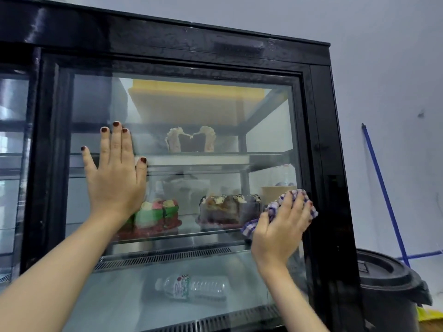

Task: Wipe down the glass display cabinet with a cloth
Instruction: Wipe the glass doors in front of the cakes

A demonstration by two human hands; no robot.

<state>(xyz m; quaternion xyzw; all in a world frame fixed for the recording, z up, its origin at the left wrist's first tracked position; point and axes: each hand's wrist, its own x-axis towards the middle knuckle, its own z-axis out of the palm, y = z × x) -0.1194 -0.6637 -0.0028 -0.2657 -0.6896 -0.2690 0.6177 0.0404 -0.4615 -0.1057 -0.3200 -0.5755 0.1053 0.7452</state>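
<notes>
Glass cabinet (167,44): L grip (115,178) flat on it, R grip (280,226) curled over bunched cloth (273,208).

You have a plain, pale grey wall (383,56) ahead of you and to your right, softly and evenly lit. A small dark mark (420,114) sits on it. A blue pole (381,183) leans slantwise against that wall, and a second blue bar (424,254) runs across near its foot. Low at your right stands a dark round bin (388,303) with its lid (378,267) on. Something yellow (429,316) shows just beside it.
</notes>
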